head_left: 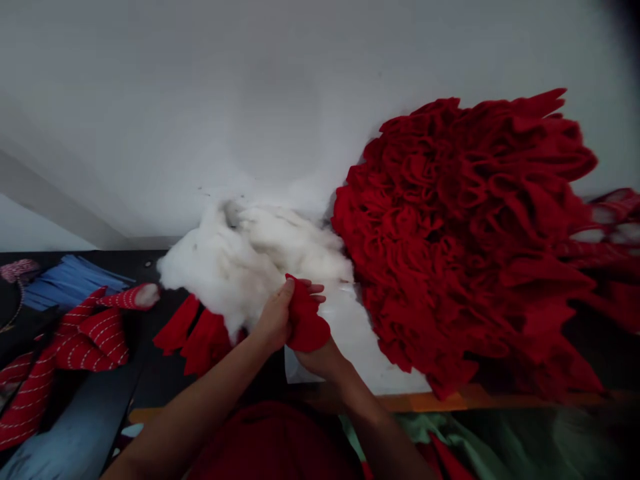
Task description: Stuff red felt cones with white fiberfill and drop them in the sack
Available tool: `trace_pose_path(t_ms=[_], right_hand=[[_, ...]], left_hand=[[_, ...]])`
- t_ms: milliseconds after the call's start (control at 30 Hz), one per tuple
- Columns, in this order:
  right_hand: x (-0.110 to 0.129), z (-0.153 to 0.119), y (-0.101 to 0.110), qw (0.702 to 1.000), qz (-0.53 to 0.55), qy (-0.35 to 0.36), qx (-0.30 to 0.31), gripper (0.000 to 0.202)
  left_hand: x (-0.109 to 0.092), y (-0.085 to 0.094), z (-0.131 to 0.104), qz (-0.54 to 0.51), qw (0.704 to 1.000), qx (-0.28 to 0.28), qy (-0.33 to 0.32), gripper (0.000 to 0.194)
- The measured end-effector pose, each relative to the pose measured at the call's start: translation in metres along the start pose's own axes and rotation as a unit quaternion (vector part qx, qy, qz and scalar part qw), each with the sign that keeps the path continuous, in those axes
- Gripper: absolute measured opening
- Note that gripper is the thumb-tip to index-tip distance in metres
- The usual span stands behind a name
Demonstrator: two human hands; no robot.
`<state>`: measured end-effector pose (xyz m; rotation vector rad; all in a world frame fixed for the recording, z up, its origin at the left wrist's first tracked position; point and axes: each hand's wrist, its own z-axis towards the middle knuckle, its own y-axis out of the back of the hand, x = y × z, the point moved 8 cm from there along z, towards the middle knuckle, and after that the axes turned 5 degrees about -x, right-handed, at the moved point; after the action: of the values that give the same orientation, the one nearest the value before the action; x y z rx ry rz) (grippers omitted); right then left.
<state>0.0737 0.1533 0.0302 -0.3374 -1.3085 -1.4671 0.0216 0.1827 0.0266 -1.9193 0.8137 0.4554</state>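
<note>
In front of me is a small red cloth piece (pixel 309 323), soft like felt, with a rounded lower end. My left hand (pixel 274 321) is closed on its left edge, thumb near the top. My right hand (pixel 320 360) is cupped beneath it, so the piece covers most of the palm, and its fingertips show past the upper right edge. Fluffy white stuffing (pixel 215 263) lies just beyond both hands. Left of my left wrist, partly under the stuffing, are more red cloth pieces (pixel 206 337).
A tall heap of red cloth pieces (pixel 465 233) stands at right against the white wall (pixel 280 100). A white plastic sheet (pixel 360 347) lies beside it. At left are red striped stuffed pieces (pixel 97 333) and blue strips (pixel 75 280). Green cloth (pixel 465 433) is below the table edge.
</note>
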Motion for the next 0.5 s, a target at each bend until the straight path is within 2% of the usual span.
trace_pose_path(t_ms=[133,267,400,500], right_hand=[[0.001,0.002,0.0,1.0,0.026,0.005,-0.007,0.058],[0.002,0.0,0.001,0.999,0.042,-0.008,-0.004,0.051],[-0.007,-0.006,-0.004,0.995,0.088,-0.048,0.008,0.038],[-0.017,-0.012,-0.004,0.976,0.183,-0.119,0.008,0.034]], left_hand=[[0.003,0.0,-0.005,0.019,1.0,0.004,-0.01,0.025],[0.001,0.007,-0.003,0.005,1.0,-0.012,-0.015,0.022],[0.001,0.02,0.003,-0.011,0.999,-0.047,-0.023,0.022],[0.0,0.029,0.009,-0.034,0.997,-0.066,-0.017,0.023]])
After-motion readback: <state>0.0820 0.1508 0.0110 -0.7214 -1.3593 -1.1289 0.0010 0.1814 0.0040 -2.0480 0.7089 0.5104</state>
